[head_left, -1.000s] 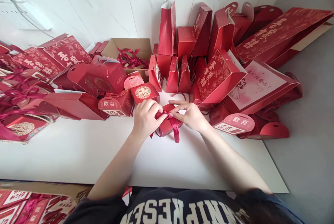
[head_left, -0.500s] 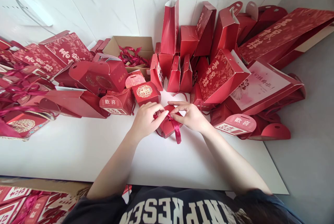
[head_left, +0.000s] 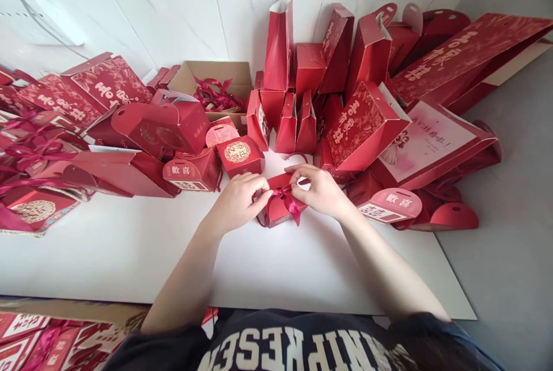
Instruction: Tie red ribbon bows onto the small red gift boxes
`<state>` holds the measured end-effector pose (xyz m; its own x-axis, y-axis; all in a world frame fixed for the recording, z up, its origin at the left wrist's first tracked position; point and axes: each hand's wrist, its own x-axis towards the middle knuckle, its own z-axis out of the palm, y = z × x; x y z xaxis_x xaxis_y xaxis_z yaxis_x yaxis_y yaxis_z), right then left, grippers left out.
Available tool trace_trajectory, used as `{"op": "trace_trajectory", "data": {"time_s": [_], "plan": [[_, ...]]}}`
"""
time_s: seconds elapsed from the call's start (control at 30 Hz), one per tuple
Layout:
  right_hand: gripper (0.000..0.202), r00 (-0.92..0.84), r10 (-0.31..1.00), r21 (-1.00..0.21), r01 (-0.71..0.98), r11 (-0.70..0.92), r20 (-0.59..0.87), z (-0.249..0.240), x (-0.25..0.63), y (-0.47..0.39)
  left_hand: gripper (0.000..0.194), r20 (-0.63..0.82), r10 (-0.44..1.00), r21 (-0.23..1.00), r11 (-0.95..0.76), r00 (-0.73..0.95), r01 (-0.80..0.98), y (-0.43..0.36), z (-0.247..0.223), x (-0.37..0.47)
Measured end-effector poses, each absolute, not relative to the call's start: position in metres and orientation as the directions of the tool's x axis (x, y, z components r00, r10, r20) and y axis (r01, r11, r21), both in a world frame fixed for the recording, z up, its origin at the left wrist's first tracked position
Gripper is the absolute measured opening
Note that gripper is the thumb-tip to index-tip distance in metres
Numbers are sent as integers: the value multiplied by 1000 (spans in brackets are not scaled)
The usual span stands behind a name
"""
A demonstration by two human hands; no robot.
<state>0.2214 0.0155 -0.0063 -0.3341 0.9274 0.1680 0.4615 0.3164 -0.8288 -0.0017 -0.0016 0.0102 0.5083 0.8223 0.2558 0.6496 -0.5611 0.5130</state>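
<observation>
A small red gift box (head_left: 275,213) sits on the white table in front of me, with a dark red satin ribbon (head_left: 292,207) knotted across its top. On the box's left side, my left hand (head_left: 242,201) pinches one part of the ribbon between thumb and fingertip. My right hand (head_left: 318,191) pinches the ribbon on the other side of the knot, its index finger reaching over the box's back edge. A ribbon tail hangs down the front face. Part of the box's top is hidden behind my fingers.
Red gift boxes with a round gold print (head_left: 238,152) stand just behind. An open cardboard box (head_left: 181,78) of loose ribbon is at the back. Several red bags and boxes crowd the right, including a tilted bag (head_left: 367,123). Ribboned boxes (head_left: 34,209) pile up at left.
My hands have drawn apart, the left one going left, and the ribbon is now stretched between them at the knot. The hanging tail looks shorter.
</observation>
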Motion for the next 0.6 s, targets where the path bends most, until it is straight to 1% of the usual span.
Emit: {"op": "trace_trajectory", "data": {"time_s": [0.2,0.33,0.4,0.47,0.5,0.6], "plan": [[9,-258,950,-726,617,303,177,-5,222,15,22,220,862,527,-499,457,688,0,5,-1],[9,-236,955,-659,692,296,181,-5,219,12,21,264,881,428,-472,393,771,2,1,1],[7,-265,950,-653,693,306,164,-4,221,12,16,295,888,417,-453,354,788,3,0,1],[6,-304,941,-672,666,323,151,-3,226,14,7,314,891,466,-445,327,764,4,-1,0],[8,-315,937,-689,647,328,150,-3,229,15,8,317,892,503,-446,321,741,4,-2,0],[13,-306,939,-731,604,318,157,-5,236,19,20,312,902,586,-431,300,686,3,-3,0]]}}
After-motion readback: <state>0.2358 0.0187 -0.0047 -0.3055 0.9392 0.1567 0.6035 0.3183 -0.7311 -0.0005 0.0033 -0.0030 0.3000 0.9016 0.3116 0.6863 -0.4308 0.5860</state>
